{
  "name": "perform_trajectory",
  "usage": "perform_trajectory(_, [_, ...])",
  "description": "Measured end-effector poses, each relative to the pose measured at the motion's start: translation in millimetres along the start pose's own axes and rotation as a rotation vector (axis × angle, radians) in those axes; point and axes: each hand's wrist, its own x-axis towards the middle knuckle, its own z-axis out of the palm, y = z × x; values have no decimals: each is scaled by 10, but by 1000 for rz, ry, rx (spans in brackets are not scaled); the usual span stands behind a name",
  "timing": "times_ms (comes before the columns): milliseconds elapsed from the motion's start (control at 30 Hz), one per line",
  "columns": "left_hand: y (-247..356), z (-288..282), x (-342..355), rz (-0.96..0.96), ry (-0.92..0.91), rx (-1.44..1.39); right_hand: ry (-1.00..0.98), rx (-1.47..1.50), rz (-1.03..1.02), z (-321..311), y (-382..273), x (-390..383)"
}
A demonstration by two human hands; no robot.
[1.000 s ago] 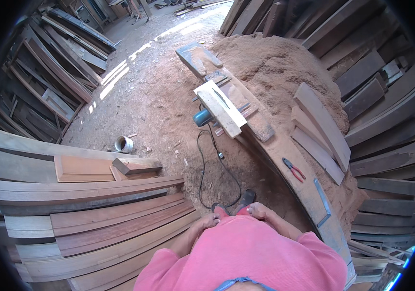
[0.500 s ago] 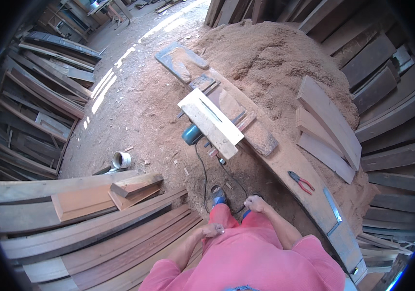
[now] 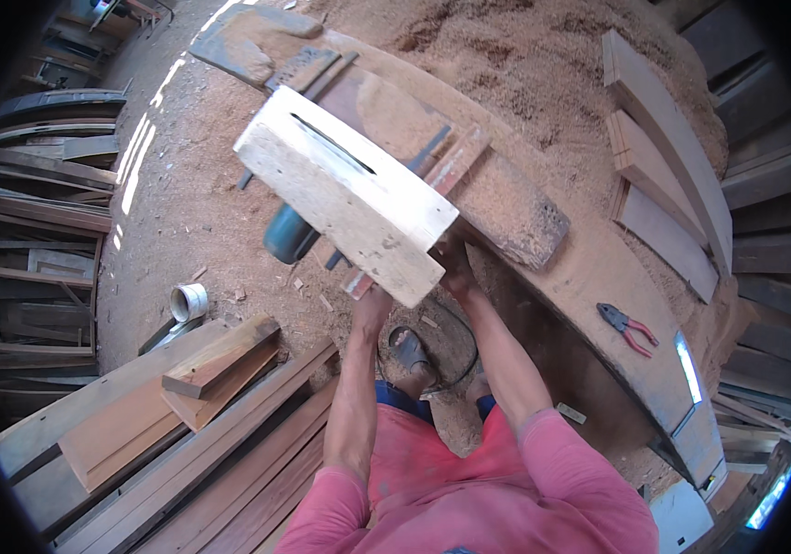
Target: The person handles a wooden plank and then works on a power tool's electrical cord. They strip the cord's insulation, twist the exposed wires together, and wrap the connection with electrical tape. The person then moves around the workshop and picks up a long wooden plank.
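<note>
Sawdust-strewn floor (image 3: 169, 222), left hand (image 3: 373, 305) and right hand (image 3: 455, 267) half-hidden by one white-topped block (image 3: 349, 212), grips indiscernible, one pair of pliers (image 3: 628, 330) seen.

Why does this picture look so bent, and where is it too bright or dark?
Head view: fisheye distortion bows the long, sawdust-covered wooden bench and leaves black corners; head view: bright light washes out the top of the slotted, white rectangular block; head view: pale streaks glare on the brown, dusty floor, while shade darkens the space beneath the bench.
</note>
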Motion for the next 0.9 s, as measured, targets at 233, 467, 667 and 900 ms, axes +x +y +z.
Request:
perform_trajectory(233, [-862,364,303,-252,-110,-1203,-70,-210,-437,25,172,198])
perform_trajectory(467, [160,740,500,88,-270,-843,-551,-619,-602,-263,307,-558])
perform_trajectory(667, [-24,876,320,38,-198,-668,-990,-661,-424,-510,1002,-384])
perform_trajectory(900, [71,886,116,463,61,73,-628,611,-155,-462,341,297])
